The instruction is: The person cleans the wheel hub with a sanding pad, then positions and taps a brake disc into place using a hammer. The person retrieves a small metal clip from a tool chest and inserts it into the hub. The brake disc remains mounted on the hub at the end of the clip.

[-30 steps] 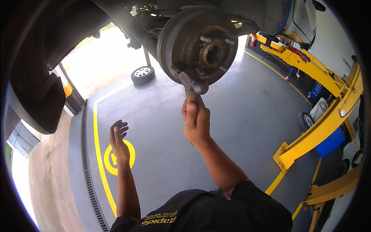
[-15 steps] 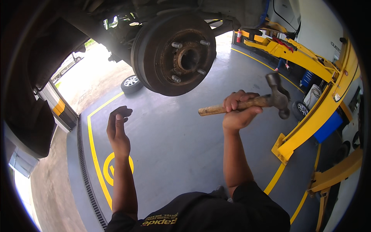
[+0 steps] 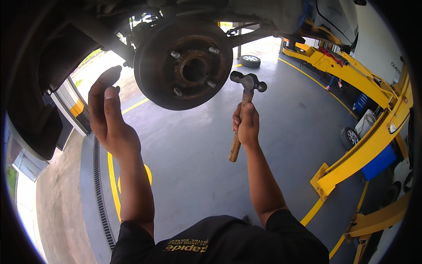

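A ball-peen hammer (image 3: 234, 147) with a wooden handle and dark steel head stands upright in my right hand (image 3: 248, 125), fingers wrapped round the handle, its head just off the lower right edge of a rusty brake rotor or drum (image 3: 154, 72). That rotor hangs under a raised car, with several bare studs around the rusty centre hub (image 3: 184, 61). My left hand (image 3: 112, 114) is raised left of the rotor, fingers extended and slightly curved, holding nothing that I can see. Whether its fingertips touch anything behind them is hard to tell, but they appear apart from the rotor.
A loose wheel (image 3: 257, 62) lies on the grey floor (image 3: 198, 180) beyond the rotor. Dark bodywork (image 3: 41, 132) overhangs at left. Yellow lift arms (image 3: 343, 160) line the right, with another wheel (image 3: 349, 138), a blue bin (image 3: 379, 163) and a person's legs (image 3: 333, 83) behind.
The hammer went from against the rotor to a sideways hold and is now upright, right of the rotor. My left hand rose up and leftward. The view shifted, so the rotor sits further left.
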A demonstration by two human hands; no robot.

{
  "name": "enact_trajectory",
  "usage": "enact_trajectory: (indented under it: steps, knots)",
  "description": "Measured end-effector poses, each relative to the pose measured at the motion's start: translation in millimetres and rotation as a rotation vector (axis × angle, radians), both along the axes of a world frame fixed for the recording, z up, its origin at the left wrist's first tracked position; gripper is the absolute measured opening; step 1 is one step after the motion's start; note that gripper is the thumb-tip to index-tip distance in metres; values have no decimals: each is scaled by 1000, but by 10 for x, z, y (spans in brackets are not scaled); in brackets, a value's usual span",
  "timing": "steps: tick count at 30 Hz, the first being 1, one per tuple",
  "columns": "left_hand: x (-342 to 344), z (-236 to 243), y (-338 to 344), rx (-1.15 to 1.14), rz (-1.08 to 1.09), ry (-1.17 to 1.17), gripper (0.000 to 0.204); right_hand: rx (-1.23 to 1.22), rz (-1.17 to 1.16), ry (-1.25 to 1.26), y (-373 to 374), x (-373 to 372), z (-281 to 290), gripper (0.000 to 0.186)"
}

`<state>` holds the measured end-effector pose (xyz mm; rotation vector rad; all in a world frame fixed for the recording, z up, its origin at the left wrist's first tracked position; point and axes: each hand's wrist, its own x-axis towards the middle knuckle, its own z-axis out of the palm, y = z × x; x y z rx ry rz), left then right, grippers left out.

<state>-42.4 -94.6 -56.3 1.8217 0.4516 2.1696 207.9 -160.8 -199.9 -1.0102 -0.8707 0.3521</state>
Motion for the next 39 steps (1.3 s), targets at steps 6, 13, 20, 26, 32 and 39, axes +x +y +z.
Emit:
enact_trajectory:
  steps: [6, 13, 20, 26, 32, 39]
  knots:
    - [-1, -15, -81, 47, -45, -14, 42, 263, -16, -87, -441, -226, 287, 76]
    - [130, -86, 49, -46, -27, -43, 36, -21, -128, -4, 110, -215, 169, 61]
    - [-47, -174, 121, -156, -3, -91, 38, 178, -81, 39, -368, -210, 24, 69]
    - [-366, -315, 256, -205, -36, -151, 37, 707, -5, -317, -322, -1175, 468, 53]
    - [-710, -358, 253, -136, -91, -99, 37, 68, -138, -488, 255, -1609, 224, 29]
    - [-709, -358, 317, -212, -102, -127, 36, 271, -238, -521, 200, -1489, 304, 32]
